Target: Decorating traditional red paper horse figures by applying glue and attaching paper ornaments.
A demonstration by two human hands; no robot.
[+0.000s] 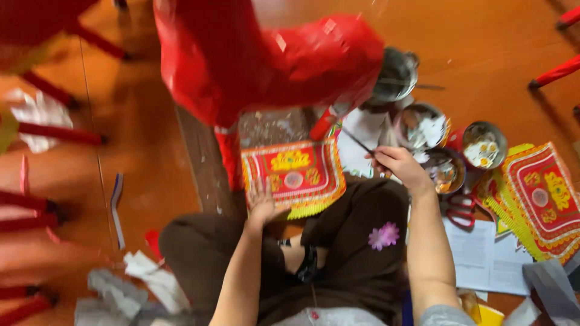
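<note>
My left hand [263,199] lies flat with fingers spread on a red and yellow decorated paper panel [296,172] that rests on a board in front of my knees. A thin dark brush [357,143] is gripped in my right hand [400,166], its tip pointing up-left over a white sheet. Just behind the panel stands a large red paper animal figure [254,57], one of its red legs [229,157] at the panel's left edge.
Several metal bowls [423,127] with paper bits and glue sit at the right, red scissors [462,208] below them. A stack of red and yellow panels [541,193] lies at far right. Crumpled white paper [130,284] and red legs of other figures [36,130] are on the left floor.
</note>
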